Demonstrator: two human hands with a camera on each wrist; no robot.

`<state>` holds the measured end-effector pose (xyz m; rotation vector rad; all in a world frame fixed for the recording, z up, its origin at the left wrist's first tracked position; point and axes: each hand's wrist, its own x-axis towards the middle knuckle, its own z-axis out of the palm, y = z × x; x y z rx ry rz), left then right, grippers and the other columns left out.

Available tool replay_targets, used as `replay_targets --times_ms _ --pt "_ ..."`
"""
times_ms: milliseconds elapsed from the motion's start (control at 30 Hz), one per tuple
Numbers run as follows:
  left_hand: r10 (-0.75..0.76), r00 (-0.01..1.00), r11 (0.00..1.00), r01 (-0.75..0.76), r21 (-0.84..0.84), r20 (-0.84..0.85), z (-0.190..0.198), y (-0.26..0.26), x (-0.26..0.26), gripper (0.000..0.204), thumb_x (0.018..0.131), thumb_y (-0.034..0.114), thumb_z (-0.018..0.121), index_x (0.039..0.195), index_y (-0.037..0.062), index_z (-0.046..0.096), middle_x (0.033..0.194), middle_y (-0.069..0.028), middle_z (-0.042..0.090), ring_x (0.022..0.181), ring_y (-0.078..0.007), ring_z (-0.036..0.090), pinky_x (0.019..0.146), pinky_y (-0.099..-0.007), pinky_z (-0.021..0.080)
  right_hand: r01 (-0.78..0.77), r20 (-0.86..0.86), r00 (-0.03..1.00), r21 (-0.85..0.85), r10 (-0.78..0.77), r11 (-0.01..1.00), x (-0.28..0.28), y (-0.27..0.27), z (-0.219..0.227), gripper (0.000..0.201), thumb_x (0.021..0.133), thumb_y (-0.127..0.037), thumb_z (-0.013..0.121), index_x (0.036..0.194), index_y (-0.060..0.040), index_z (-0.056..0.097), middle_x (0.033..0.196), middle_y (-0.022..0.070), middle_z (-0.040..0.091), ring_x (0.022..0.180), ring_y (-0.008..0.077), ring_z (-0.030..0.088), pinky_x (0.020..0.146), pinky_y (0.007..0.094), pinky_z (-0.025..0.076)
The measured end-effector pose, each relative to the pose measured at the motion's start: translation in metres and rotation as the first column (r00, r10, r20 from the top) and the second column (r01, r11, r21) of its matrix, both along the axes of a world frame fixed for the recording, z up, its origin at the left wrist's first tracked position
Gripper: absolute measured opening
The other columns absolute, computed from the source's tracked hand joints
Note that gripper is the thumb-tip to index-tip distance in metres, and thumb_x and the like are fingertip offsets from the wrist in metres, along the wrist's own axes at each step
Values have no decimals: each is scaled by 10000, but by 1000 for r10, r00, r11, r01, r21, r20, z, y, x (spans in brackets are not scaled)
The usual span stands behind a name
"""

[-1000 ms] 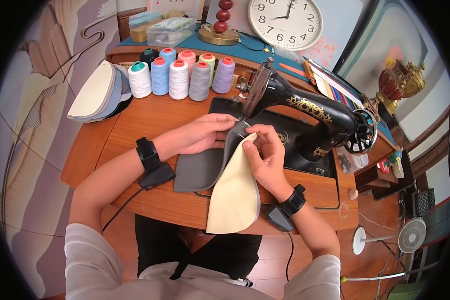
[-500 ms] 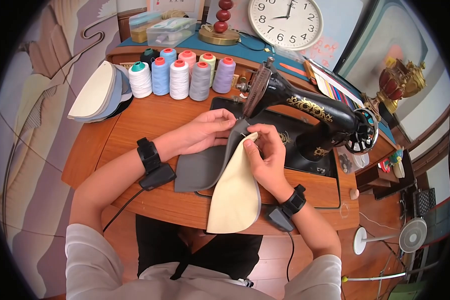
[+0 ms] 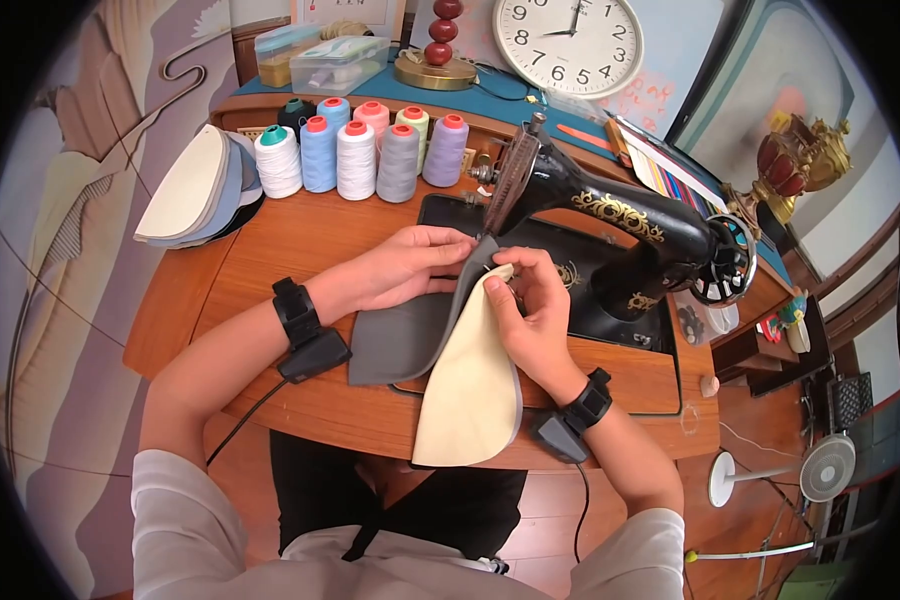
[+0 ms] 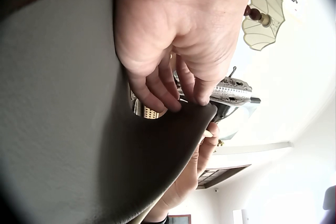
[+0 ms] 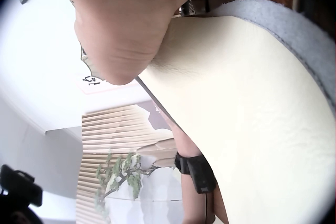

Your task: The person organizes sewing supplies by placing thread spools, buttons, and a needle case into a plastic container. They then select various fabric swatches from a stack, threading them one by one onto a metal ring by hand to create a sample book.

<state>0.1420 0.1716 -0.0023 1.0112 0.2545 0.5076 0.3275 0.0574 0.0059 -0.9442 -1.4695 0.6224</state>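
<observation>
My left hand [image 3: 415,268] pinches the upper edge of a dark grey leather-like panel [image 3: 400,345], its thumb and fingertips at the narrow top, as the left wrist view also shows. On the other side, my right hand [image 3: 537,315] pinches the top tip of a cream panel [image 3: 470,400] with thumb and forefinger. The cream panel hangs past the table's front edge and shows a pale grey, felt-like backing [image 5: 294,29] in the right wrist view. Both panels meet at the top, right in front of the head of a black sewing machine [image 3: 610,205]. The fingers partly hide that join.
Several thread cones [image 3: 357,165] stand behind the left hand. At the left lies a stack of cut panels [image 3: 185,185] in cream, blue and black. The wooden table [image 3: 260,375] has a shelf behind with plastic boxes [image 3: 340,65], a lamp base [image 3: 435,70] and a clock [image 3: 568,45].
Very little differs. Both hands keep their pinch at the top of the panels, and the left fingertips have shifted slightly at the grey panel's upper edge.
</observation>
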Motion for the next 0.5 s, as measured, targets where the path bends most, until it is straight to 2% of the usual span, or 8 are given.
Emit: replay_targets --times_ms 133,233,433,500 --pt "-11 1000 1000 11 22 -23 5 -5 0 269 1015 227 638 1224 58 634 1203 -32 661 1128 -139 623 1000 -317 510 11 1 1000 29 -11 1000 -1 3 -2 227 943 14 640 1160 -30 590 995 44 639 819 54 574 713 214 470" --pt "-94 994 990 98 99 -46 3 -1 0 297 1011 230 645 1246 49 623 1211 -37 655 1144 -136 614 1003 -320 508 41 19 999 -18 -40 999 2 4 -2 225 941 15 646 1155 -30 594 998 50 642 852 72 592 719 225 478" --pt "-77 995 986 85 144 -60 6 -5 -1 272 1001 203 658 1221 58 588 1224 -29 623 1153 -135 599 1011 -332 504 79 20 997 29 -79 996 1 6 -2 240 925 1 678 1151 -32 605 1010 57 640 874 95 599 701 242 479" --pt "-14 999 993 19 113 -47 9 -8 0 247 989 167 670 1200 71 586 1231 -34 621 1158 -136 600 1017 -329 503 111 90 989 72 -117 991 5 9 -4 269 912 -17 701 1162 -34 601 1032 58 629 907 98 587 701 241 483"
